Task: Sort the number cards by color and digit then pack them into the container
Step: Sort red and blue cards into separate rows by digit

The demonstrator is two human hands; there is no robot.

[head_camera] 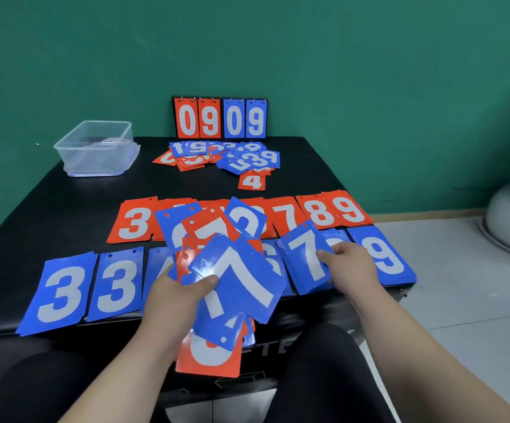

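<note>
Right hand (351,267): fingertips pinched on the lower edge of a blue 7 card (307,257), which is held tilted over the blue row between a partly hidden card, probably an 8, and the blue 9 (382,254). Left hand (180,297): thumb and fingers clamped on a fanned bundle of mixed cards (235,279), blue 7 uppermost, red and blue cards beneath. Sorted so far: a red row (324,212) showing 3, 7, 8, 9, and a blue row with two 3 piles (89,288) at its left end; the middle digits are hidden by the bundle. Outstanding: an unsorted heap (226,157) at the far edge of the black table (64,209), below the scoreboard stand (220,117). The clear container (95,148) sits at the far left corner; no cards are seen packed in it yet.
</note>
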